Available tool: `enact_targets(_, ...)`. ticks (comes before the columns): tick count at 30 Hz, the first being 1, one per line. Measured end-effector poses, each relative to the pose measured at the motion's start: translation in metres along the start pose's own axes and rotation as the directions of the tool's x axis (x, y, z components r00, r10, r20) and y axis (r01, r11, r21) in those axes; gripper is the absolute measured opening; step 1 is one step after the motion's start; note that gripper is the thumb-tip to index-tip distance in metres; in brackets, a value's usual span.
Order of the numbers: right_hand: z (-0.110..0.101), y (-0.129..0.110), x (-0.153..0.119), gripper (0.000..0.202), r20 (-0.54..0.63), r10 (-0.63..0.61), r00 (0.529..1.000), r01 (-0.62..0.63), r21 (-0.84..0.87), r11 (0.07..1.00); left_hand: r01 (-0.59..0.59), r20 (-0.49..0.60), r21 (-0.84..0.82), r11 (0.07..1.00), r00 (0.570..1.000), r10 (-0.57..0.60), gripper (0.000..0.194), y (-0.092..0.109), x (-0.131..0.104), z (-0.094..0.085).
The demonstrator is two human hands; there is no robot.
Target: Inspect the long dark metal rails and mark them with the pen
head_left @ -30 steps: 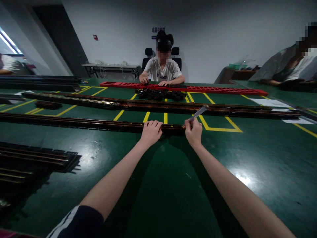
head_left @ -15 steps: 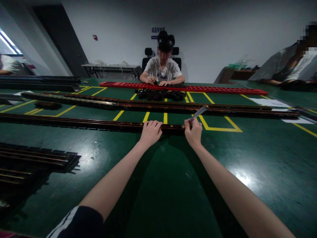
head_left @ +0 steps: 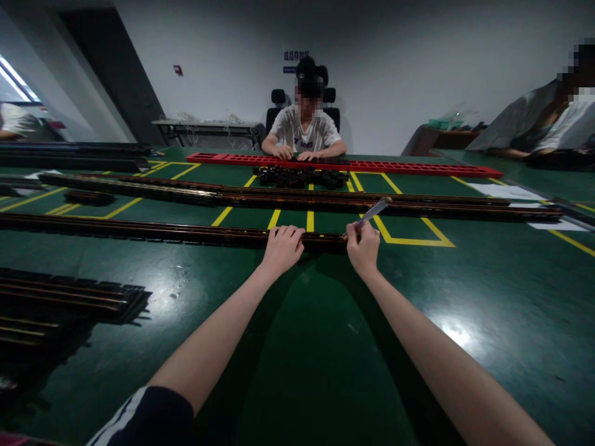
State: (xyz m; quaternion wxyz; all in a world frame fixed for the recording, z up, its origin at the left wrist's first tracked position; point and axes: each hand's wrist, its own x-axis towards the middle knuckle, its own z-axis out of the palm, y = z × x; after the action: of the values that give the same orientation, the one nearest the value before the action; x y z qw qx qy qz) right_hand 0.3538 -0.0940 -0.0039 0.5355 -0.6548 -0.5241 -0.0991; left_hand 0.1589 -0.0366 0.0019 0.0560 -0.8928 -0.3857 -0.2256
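A long black rail with copper-coloured strips [head_left: 199, 234] lies across the green table [head_left: 320, 347] in front of me. My left hand [head_left: 283, 248] is closed over it near its right end, fingers curled over the far side. In my right hand [head_left: 363, 249] is a screwdriver with a clear handle [head_left: 374, 210], its handle slanting up to the right. The tool's tip is at the rail's right end; whether it touches a screw is too small to tell.
Further back lie more long black rails [head_left: 288, 199], a pile of black parts [head_left: 302, 177] and a red slotted tray [head_left: 418, 168]. Stacked rails [head_left: 69, 297] lie at the left. A co-worker [head_left: 304, 130] sits opposite. White papers [head_left: 506, 192] are at the right.
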Motion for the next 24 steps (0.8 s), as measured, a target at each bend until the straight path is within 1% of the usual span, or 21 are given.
enact_targets(6, 0.0004, 0.0014, 0.0, 0.027, 0.036, 0.009, 0.999, -0.009, -0.001, 1.0, -0.004, -0.001, -0.012, 1.0, 1.0, 0.004, 0.036, -0.0003, -0.0003, 0.0004)
enact_targets(14, -0.0009, -0.0019, 0.0, 0.03, 0.03, 0.017, 0.999, -0.017, 0.01, 1.0, -0.002, 0.01, -0.021, 1.0, 1.0, 0.002, 0.037, 0.0007, -0.0003, -0.0012)
enact_targets(24, -0.0015, -0.0032, 0.0001, 0.03, 0.034, 0.019, 0.999, -0.02, 0.024, 1.0, -0.004, 0.009, 0.026, 1.0, 1.0, 0.003, 0.038, 0.0022, -0.0007, -0.0009)
